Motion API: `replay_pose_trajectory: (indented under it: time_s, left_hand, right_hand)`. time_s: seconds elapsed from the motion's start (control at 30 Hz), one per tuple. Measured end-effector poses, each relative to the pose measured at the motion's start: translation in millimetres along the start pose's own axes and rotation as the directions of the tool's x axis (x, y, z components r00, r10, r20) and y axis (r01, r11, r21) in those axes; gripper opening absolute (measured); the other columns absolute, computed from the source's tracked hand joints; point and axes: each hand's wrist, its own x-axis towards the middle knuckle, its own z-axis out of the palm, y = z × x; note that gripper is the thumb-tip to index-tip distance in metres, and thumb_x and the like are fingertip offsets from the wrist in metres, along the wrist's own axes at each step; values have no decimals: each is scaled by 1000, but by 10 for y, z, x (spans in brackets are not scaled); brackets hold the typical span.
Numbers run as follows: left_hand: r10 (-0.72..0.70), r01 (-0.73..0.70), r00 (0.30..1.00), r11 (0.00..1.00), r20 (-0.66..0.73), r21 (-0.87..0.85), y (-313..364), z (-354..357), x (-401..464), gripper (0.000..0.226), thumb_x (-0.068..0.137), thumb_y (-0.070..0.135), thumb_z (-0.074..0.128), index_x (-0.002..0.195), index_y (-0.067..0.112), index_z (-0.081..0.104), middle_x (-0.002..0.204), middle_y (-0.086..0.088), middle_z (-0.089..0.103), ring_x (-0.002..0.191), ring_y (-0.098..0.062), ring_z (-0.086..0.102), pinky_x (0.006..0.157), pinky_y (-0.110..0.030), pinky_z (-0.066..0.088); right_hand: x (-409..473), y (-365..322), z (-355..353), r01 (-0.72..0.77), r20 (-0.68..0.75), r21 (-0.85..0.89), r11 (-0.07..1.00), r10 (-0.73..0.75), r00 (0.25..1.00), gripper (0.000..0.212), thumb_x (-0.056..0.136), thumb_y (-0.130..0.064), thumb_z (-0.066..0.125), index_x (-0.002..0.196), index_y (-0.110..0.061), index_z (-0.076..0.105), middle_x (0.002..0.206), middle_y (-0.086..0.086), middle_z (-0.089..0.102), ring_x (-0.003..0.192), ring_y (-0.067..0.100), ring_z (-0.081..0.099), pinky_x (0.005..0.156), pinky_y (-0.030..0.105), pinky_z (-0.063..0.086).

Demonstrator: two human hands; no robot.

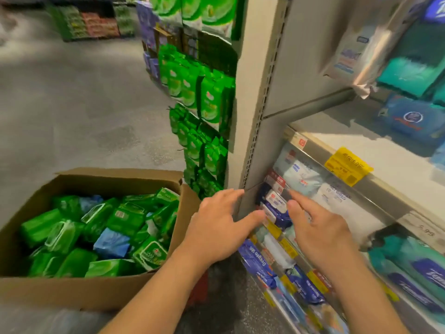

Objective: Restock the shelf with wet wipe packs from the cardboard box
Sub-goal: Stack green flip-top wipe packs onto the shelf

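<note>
An open cardboard box (72, 292) stands on the floor at lower left, full of green wet wipe packs (125, 218) and a few blue ones (112, 244). To its right, my left hand (216, 227) and my right hand (320, 230) reach with straight fingers toward a lower shelf (375, 186). Small blue and white packs (277, 208) stand in a row at that shelf's left end, between my two hands. My fingertips touch or nearly touch these packs; neither hand holds anything.
A grey shelf upright (255, 116) rises just behind my hands. Green packs (207, 102) hang on the end of the neighbouring rack. Upper shelves at right carry teal and blue packs (409, 73), with a yellow price tag (346, 167). Grey floor (72, 104) stretches to the left.
</note>
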Motion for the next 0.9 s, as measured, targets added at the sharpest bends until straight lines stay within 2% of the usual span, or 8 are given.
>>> replay_pose_trajectory:
  time_s: [0.13,0.27,0.4,0.53,0.63,0.7,0.8,0.9]
  left_hand:
    - [-97,101,989,995,-112,26,-749,-503,-361,103,66,94,27,155,42,34,164,12,30,151,-22,25,122,-48,28]
    - [-227,222,964,974,-139,-49,-1489,-970,-756,100,70,93,29,156,41,31,164,10,28,151,-24,24,121,-50,27]
    - [-309,285,934,947,-178,-149,-2058,-1360,-1112,105,66,95,29,155,39,36,164,10,30,153,-22,24,123,-50,23]
    - [-362,314,902,924,-235,-218,-2490,-1650,-1340,103,67,95,32,152,37,41,159,8,38,147,-22,33,120,-50,30]
    - [-412,342,878,896,-244,-283,-2720,-1788,-1397,104,68,94,34,153,34,42,159,4,39,147,-20,35,120,-49,31]
    - [-443,359,860,878,-253,-317,-2826,-1857,-1375,105,68,93,35,152,32,43,158,3,41,146,-19,35,120,-46,31]
    - [-472,376,843,860,-258,-345,-2922,-1960,-1309,93,76,86,41,152,33,44,160,3,40,147,-17,35,120,-42,29]
    - [-496,391,818,851,-291,-351,-2984,-2072,-1192,71,90,72,47,152,37,43,159,4,39,146,-16,35,116,-41,29]
  right_hand:
    - [-204,-579,643,97,127,-86,992,-86,988,47,104,-44,47,149,-35,51,157,-8,46,147,13,40,116,23,27]
    - [-497,-1132,1229,153,276,-144,978,-109,955,50,103,-54,40,152,-46,42,156,-7,49,145,22,44,114,33,33]
    - [-723,-1573,1682,205,355,-84,975,-163,920,51,103,-51,42,153,-43,41,157,-7,47,146,18,41,113,28,33]
    - [-847,-1883,2028,228,380,-58,972,-189,906,49,103,-48,47,151,-39,46,151,-6,53,140,14,48,102,19,36]
    - [-824,-2010,2245,228,408,-76,971,-179,895,50,100,-53,47,149,-42,49,132,3,70,105,9,66,73,2,40]
    - [-773,-2074,2342,227,428,-86,970,-169,888,50,100,-56,45,148,-46,47,118,8,75,96,15,68,63,10,44]
    - [-648,-2158,2455,217,467,-83,973,-154,871,46,102,-55,45,147,-52,44,120,9,73,103,30,68,80,32,53]
    - [-404,-2191,2618,223,505,-86,971,-151,850,47,102,-55,44,149,-52,41,118,5,74,96,31,70,79,35,55]
